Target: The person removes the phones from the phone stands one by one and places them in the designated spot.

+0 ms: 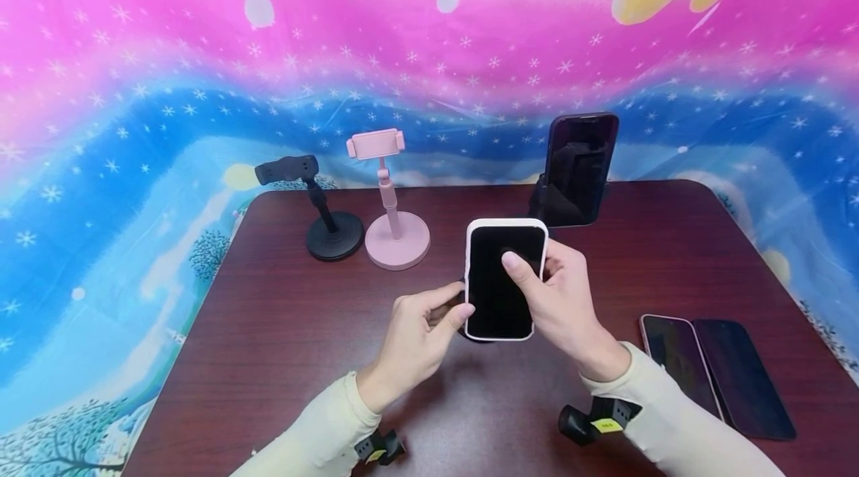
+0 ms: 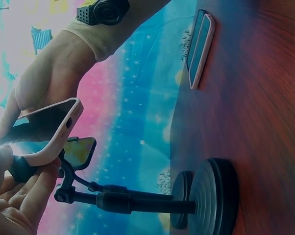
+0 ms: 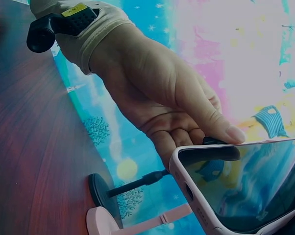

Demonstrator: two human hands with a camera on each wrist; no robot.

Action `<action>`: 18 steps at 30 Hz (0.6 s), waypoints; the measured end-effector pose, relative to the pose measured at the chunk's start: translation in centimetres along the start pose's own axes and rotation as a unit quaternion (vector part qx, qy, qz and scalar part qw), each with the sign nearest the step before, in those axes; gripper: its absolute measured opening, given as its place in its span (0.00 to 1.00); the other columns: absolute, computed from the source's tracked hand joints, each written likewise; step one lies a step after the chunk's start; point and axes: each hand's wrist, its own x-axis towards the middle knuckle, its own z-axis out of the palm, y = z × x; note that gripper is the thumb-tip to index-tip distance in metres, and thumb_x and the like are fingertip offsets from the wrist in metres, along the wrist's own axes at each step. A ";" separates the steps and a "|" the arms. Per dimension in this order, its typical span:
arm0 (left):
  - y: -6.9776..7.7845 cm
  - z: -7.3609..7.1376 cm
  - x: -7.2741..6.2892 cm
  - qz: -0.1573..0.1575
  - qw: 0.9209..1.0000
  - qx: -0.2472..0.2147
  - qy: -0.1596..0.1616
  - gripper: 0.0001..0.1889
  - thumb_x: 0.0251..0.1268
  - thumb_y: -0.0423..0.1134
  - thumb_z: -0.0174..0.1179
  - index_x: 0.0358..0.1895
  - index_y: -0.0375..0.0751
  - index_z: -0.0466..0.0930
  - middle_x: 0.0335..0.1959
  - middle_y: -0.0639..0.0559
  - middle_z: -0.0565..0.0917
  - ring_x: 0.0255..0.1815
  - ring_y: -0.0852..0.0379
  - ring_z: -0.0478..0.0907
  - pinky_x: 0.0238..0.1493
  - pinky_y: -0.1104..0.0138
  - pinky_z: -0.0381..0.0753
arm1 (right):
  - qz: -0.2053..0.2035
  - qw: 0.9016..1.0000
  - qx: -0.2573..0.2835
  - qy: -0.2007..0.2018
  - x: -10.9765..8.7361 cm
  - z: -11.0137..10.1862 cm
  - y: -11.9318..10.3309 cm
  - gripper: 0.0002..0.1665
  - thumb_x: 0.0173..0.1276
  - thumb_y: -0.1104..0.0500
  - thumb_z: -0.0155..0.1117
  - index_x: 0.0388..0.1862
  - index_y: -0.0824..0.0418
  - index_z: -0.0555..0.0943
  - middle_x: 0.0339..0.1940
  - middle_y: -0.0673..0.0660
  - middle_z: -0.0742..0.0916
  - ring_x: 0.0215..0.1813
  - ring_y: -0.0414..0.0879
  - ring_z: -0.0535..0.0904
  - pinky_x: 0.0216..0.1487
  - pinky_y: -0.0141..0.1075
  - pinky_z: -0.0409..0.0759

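Grasping a pale-cased phone (image 1: 493,305) in the right hand (image 1: 567,305), with thumb across the screen and fingers behind, above the middle of the desk (image 1: 268,358). Pinching with the left hand (image 1: 416,332) a black clamp (image 2: 22,169) at the phone's left edge, atop a black stand (image 2: 147,202) with a round base (image 2: 216,196) on the desk. Seemingly between the clamp's arms already, judging by another black piece near the right thumb; impossible to tell whether gripped squarely.

Likely to slip out on release if caught only by the rim or off-centre along the long side. Liable to nip a left fingertip between clamp and case. Also at risk of swivelling or tipping on the thin post under a hard push from the right thumb, with no hand on the base. Possible to knock, through a careless sweep forward, the dark phone (image 1: 582,171) propped in another holder (image 1: 539,197) beyond. Little danger to the pink stand (image 1: 397,238) and spare black stand (image 1: 335,237), well off to the left, or to the pink-edged phone (image 1: 681,354) and blue-black phone (image 1: 745,380) lying near the right sleeve (image 1: 671,417).
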 end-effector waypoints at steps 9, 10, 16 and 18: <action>-0.3 0.1 0.0 0.025 1.000 0.004 0.000 0.13 0.69 0.29 0.63 0.52 0.26 0.84 0.40 0.38 0.91 0.38 0.68 0.85 0.39 0.72 0.89 | 0.001 1.000 0.002 0.004 0.1 0.0 -0.1 0.19 0.69 0.74 0.59 0.42 0.51 0.86 0.31 0.45 0.92 0.30 0.40 0.90 0.29 0.35 0.89; -0.3 0.1 0.0 0.029 1.000 0.006 0.001 0.13 0.69 0.29 0.63 0.52 0.27 0.84 0.40 0.38 0.91 0.38 0.68 0.85 0.38 0.72 0.89 | 0.001 1.000 0.003 0.005 0.2 0.0 -0.1 0.19 0.70 0.74 0.59 0.42 0.51 0.86 0.31 0.45 0.92 0.30 0.40 0.90 0.29 0.35 0.89; -0.4 0.1 0.1 0.037 0.999 0.012 0.003 0.13 0.69 0.29 0.63 0.52 0.26 0.84 0.41 0.38 0.90 0.39 0.66 0.85 0.39 0.72 0.89 | 0.001 1.000 0.005 0.006 0.2 -0.1 -0.2 0.20 0.70 0.74 0.59 0.42 0.50 0.87 0.31 0.45 0.92 0.30 0.40 0.90 0.29 0.34 0.89; -0.4 0.1 0.1 0.037 0.999 0.013 0.001 0.13 0.69 0.29 0.63 0.53 0.26 0.84 0.41 0.38 0.90 0.39 0.66 0.86 0.39 0.72 0.89 | 0.000 1.000 0.004 0.006 0.3 -0.1 -0.2 0.20 0.69 0.74 0.59 0.42 0.51 0.87 0.30 0.45 0.92 0.29 0.40 0.90 0.29 0.34 0.89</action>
